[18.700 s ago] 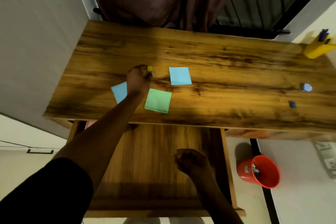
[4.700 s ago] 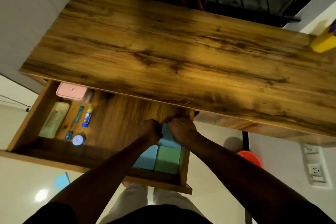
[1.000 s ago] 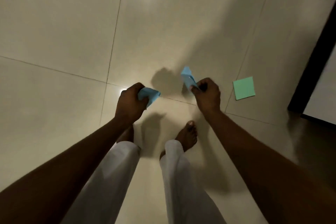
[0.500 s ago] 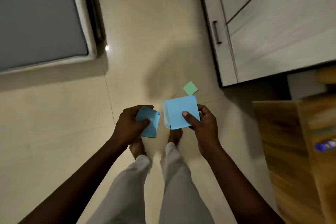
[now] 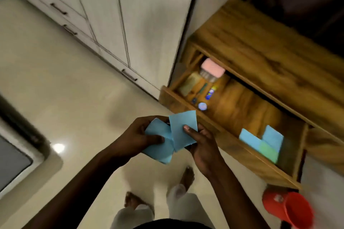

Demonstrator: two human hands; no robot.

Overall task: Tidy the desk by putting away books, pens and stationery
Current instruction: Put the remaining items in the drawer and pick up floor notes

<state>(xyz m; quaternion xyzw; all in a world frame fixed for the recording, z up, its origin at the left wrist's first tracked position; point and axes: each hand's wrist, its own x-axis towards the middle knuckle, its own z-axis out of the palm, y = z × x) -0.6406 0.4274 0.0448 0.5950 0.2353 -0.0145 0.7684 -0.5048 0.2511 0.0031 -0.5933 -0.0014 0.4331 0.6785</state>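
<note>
My left hand [image 5: 136, 138] grips a blue paper sheet [image 5: 160, 148], thumb across its face. My right hand [image 5: 202, 145] pinches a second blue paper sheet [image 5: 181, 126] beside it, thumb on top. Both hands hover above the floor, left of the open wooden drawer [image 5: 186, 107]. Inside the drawer's right end lie blue and green sticky pads [image 5: 262, 142]. Its left end holds a pink box [image 5: 213, 68], a beige case [image 5: 189, 84], a glue stick [image 5: 210, 94] and a small round tin [image 5: 202, 106]. The desk top [image 5: 270, 57] runs above the drawer.
A red bucket [image 5: 290, 210] stands on the floor at the lower right, below the drawer's corner. White cabinet doors with handles [image 5: 104, 29] fill the upper left. A grey mat [image 5: 13, 161] lies at the far left. My feet [image 5: 188, 174] are on the pale tiled floor.
The view has swung from the floor to the open drawer. Both hands still hold their blue sheets and have drawn together. The green sheet on the floor is out of view.
</note>
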